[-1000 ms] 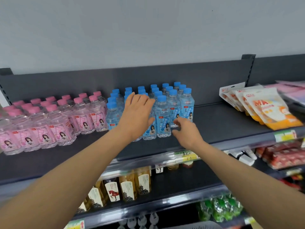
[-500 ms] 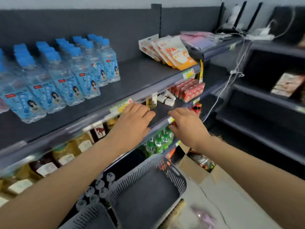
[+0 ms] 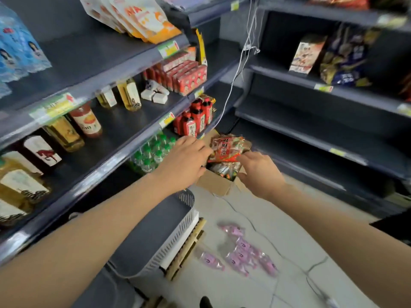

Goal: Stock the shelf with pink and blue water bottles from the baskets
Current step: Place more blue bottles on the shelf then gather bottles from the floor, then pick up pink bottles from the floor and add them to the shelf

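A second ago both hands were up at the blue bottles on the top shelf. Since then the view has swung down and right, and the hands have dropped with it. The blue bottles now sit at the far left edge, standing on the shelf well away from either hand. That placing looks finished, and the person seems to be going back for more stock.

The grey basket below the left forearm shows no bottles inside. A loose cluster of pink bottles lies on the floor to the near right, beside the basket. These are probably the next to go up.

Both arms reach forward and down, palms facing down. The left hand has relaxed fingers and its grip is empty. The right hand is loosely spread, holding nothing. Its fingertips are just beside a red snack bag in a cardboard box; whether they touch is unclear.
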The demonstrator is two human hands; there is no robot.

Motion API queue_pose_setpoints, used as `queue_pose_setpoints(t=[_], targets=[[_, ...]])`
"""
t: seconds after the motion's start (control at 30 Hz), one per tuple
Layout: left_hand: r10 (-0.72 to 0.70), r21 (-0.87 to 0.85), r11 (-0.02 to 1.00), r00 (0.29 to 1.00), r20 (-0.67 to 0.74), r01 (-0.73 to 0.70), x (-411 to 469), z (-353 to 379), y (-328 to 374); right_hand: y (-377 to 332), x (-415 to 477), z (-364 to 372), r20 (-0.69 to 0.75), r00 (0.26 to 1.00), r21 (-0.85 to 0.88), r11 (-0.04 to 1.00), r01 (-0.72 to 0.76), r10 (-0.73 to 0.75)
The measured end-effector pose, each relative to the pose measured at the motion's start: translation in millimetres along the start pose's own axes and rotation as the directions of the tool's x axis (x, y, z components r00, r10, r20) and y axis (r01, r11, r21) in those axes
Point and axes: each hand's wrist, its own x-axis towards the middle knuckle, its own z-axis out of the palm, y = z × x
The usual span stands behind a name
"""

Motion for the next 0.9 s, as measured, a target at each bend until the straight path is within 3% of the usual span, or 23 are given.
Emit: queue_pose_setpoints(t=[0.23,0.47,0.9], targets=[[-0.05,-0.12,0.99,0.979,0.2,0.075,37,61,82,76,-36,55,0.213,0.976,0.021,0.998,-0.059,0.053],[-0.08,-0.278,0.94,0.923,0.377,0.196,40,166,121,121,-66,144,0.415,0.899,0.027,0.985,-0.168,0.141],[-0.036,-0.275,0.919,0.755,0.654,0.282,-30,433,125,118,-66,402,0.59,0.773,0.05,0.945,-0.322,0.233]])
